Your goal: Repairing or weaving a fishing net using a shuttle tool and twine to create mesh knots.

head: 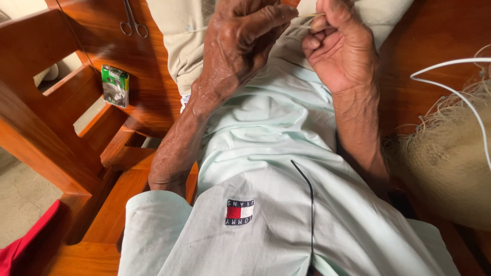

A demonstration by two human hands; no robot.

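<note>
- up top, near the frame's upper edge: left hand (240, 41) and right hand (340, 43) raised close together over the lap, knuckles toward the camera
- both grips narrow, fingertips pinched on a thin pale fibre strand (307, 20) stretched between them; right fist curled tight, left fingers bent over toward it
- below the hands: pale mint shirt (266, 133) with a small embroidered flag patch, beige trousers (179, 46) past it, thin black cord (309, 204) hanging down the shirt front
- off to the right: heap of loose tan fibre (450, 153) lying just beside the right forearm, white cable (460, 92) looping across it
- over on the left: wooden bench (138, 92) with a small green and silver packet (115, 86) lying flat on it, well apart from the hands
- further back on the same wood: metal scissors-like tool (132, 20), handles toward the camera
- bottom left corner: bit of red cloth (20, 245), can't tell what it is
</note>
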